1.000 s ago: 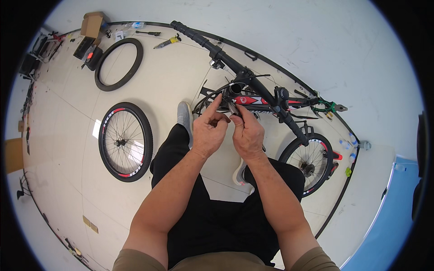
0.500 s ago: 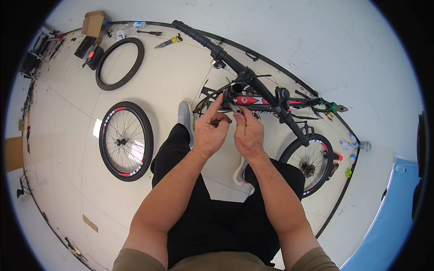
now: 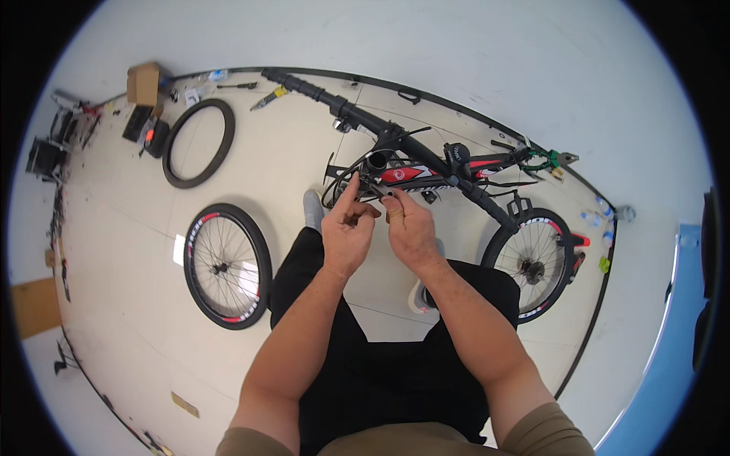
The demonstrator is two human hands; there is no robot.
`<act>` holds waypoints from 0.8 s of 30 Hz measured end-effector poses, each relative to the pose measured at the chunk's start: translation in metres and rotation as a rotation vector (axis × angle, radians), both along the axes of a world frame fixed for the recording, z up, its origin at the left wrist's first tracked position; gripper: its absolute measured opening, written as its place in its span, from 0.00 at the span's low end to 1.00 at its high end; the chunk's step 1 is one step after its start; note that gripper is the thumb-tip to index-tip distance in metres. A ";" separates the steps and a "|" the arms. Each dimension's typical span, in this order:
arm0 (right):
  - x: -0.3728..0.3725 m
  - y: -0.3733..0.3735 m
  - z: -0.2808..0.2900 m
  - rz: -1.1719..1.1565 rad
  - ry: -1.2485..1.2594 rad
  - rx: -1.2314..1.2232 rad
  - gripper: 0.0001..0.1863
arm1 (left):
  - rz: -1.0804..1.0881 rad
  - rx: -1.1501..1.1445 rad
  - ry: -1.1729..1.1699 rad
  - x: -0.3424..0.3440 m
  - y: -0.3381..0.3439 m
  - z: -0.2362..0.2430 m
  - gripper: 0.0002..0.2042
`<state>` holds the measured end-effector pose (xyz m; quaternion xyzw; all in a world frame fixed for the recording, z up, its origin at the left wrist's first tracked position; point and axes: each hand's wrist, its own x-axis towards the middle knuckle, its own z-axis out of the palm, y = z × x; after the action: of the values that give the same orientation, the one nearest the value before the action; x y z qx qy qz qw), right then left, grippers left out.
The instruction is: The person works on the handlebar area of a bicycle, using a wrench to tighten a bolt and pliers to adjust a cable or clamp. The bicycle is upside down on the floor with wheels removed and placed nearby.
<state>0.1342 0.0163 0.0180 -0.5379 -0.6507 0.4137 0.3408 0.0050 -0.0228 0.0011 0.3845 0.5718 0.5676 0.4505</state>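
My left hand [image 3: 347,237] is at the front end of a bicycle frame [image 3: 411,174], red, black and white. Its index finger stretches up to the parts below the round tube opening [image 3: 376,161], while the other fingers curl loosely and hold nothing I can see. Close beside it, my right hand [image 3: 411,232] is closed, thumb against fingers, around a small greyish metal piece [image 3: 379,188] whose kind I cannot make out. Black cables [image 3: 340,178] loop just left of the fingertips. Above both hands the black handlebar [image 3: 426,154] runs slantwise across the frame.
One loose wheel [image 3: 228,266] lies at left, a bare tyre [image 3: 199,143] behind it. Another wheel [image 3: 529,266] is by my right knee. Green-handled pliers [image 3: 553,159] rest at the frame's far end. A cardboard box [image 3: 147,83] and a yellow-handled tool [image 3: 269,97] lie along the wall.
The view has shifted, so the scene sits lower and the handlebar further left. Both hands stay at the frame's front end in nearly the same pose.
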 end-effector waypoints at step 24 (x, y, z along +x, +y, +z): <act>0.007 0.000 0.007 -0.169 0.131 0.051 0.19 | -0.020 -0.076 0.445 -0.023 -0.076 0.044 0.22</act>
<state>0.1414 0.0165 0.0247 -0.5541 -0.5894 0.4011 0.4298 -0.0180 -0.0991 0.0450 0.4884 0.6744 0.4423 0.3331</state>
